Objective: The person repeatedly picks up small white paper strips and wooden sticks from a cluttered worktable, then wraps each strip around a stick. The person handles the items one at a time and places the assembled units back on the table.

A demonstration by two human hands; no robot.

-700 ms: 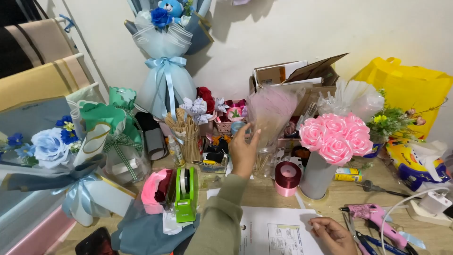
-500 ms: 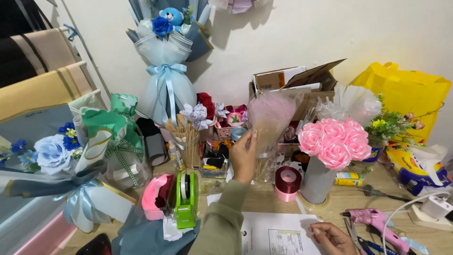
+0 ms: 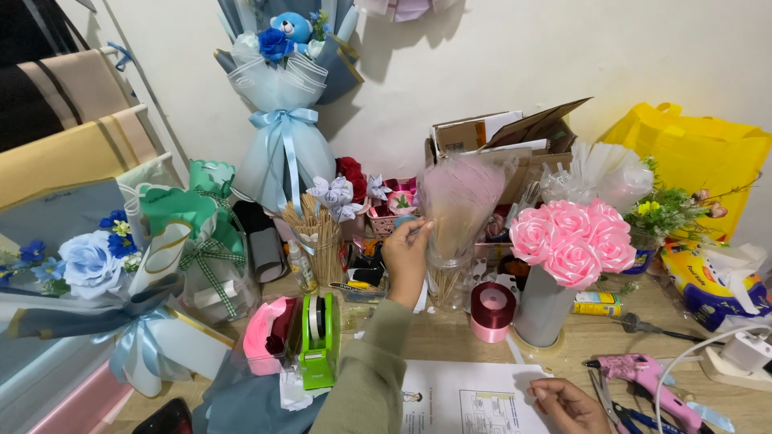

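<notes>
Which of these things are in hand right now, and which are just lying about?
In hand:
left hand at the pink stick bundle in its glass jar
right hand on the printed sheet

Lying about:
ribbon roll
pink roses
tape dispenser
glue gun

A tall bundle of thin pale wooden sticks wrapped in a translucent pink plastic sleeve (image 3: pixel 457 210) stands upright in a clear glass jar (image 3: pixel 447 283) near the middle of the tabletop. The sleeve flares wide at the top and narrows into the jar. To the near right, a white printed paper sheet (image 3: pixel 474 398) lies flat at the tabletop's near edge.
</notes>
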